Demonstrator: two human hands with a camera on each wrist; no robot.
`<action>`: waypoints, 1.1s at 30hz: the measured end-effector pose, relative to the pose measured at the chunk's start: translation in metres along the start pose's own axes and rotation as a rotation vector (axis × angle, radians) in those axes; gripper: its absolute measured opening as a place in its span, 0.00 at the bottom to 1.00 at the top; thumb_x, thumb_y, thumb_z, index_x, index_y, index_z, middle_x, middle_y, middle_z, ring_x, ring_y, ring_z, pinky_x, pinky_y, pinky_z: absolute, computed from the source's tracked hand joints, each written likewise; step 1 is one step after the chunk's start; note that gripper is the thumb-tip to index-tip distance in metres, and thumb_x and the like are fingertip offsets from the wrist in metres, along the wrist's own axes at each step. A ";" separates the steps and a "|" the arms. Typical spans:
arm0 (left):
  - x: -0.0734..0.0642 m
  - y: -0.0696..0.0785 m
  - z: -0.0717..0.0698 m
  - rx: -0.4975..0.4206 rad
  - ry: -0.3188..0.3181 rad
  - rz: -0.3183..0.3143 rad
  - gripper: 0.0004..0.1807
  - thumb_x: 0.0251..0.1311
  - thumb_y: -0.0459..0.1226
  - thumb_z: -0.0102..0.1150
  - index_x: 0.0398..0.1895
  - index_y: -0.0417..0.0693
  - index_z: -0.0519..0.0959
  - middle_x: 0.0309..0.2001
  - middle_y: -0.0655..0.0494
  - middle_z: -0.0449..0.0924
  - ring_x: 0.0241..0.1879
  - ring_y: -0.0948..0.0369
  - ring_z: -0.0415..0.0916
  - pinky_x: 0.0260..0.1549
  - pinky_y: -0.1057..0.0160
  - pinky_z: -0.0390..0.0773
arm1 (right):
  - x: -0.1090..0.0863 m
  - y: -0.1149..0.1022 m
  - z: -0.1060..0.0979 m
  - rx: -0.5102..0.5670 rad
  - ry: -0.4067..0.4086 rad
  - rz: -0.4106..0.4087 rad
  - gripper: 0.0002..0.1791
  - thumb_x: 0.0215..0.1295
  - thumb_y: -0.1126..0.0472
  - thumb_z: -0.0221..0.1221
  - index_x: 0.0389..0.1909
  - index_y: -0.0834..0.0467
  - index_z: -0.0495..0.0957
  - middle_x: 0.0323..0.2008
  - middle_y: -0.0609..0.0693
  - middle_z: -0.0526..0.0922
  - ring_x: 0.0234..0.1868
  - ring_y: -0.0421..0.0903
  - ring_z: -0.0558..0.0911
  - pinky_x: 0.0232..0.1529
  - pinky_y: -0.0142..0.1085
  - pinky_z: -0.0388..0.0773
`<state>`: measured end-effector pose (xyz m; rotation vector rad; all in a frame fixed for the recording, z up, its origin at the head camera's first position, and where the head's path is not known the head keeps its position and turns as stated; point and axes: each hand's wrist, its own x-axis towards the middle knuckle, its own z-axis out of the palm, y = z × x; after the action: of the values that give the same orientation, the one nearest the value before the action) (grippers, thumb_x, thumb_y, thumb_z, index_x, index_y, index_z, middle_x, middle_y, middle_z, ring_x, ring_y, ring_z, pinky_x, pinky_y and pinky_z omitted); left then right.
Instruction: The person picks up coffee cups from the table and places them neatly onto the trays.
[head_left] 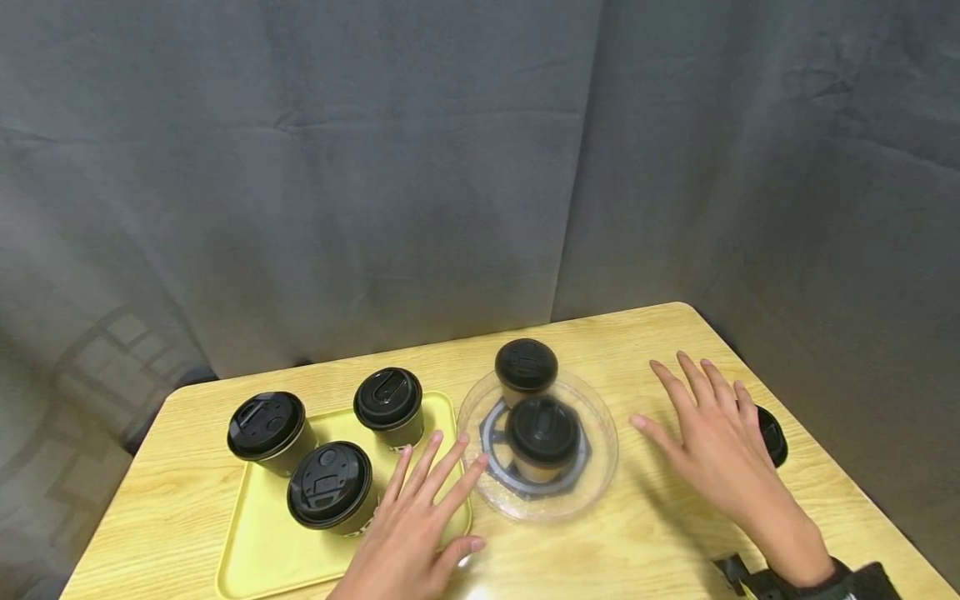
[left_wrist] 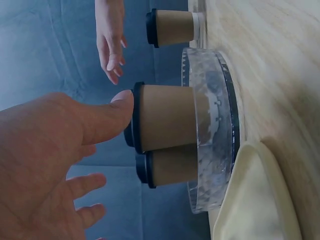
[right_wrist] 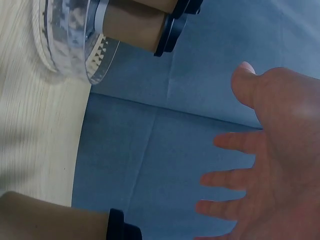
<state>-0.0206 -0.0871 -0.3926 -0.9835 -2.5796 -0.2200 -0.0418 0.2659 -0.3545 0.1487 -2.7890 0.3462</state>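
My left hand (head_left: 415, 521) hovers with spread fingers over the right side of a yellow tray (head_left: 258, 546), holding nothing. Three brown paper coffee cups with black lids stand on that tray: a left one (head_left: 268, 429), a front one (head_left: 332, 490) and a back one (head_left: 389, 404). Right of it, a clear round turntable (head_left: 596, 475) carries two more lidded cups, a front one (head_left: 543, 433) and a back one (head_left: 526, 365). In the left wrist view my thumb (left_wrist: 112, 117) overlaps a lid. My right hand (head_left: 712, 442), fingers apart and empty, is raised beside another lidded cup (head_left: 771, 437), partly hidden behind it.
Everything stands on a light wooden table (head_left: 645, 542). Grey curtains (head_left: 405, 192) hang behind it and along its right side. A dark sleeve (head_left: 832, 582) with a strap covers the right wrist.
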 end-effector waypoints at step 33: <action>0.008 0.013 0.029 -0.217 -0.137 0.010 0.36 0.59 0.51 0.61 0.71 0.55 0.66 0.70 0.55 0.68 0.70 0.48 0.63 0.67 0.46 0.65 | -0.013 0.043 0.001 -0.031 0.009 0.095 0.40 0.67 0.38 0.53 0.73 0.55 0.57 0.70 0.71 0.56 0.70 0.74 0.54 0.59 0.77 0.45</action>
<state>-0.0257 -0.0641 -0.4161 -1.1221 -2.7169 -0.4533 -0.0361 0.3079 -0.3689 0.0068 -2.7971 0.3262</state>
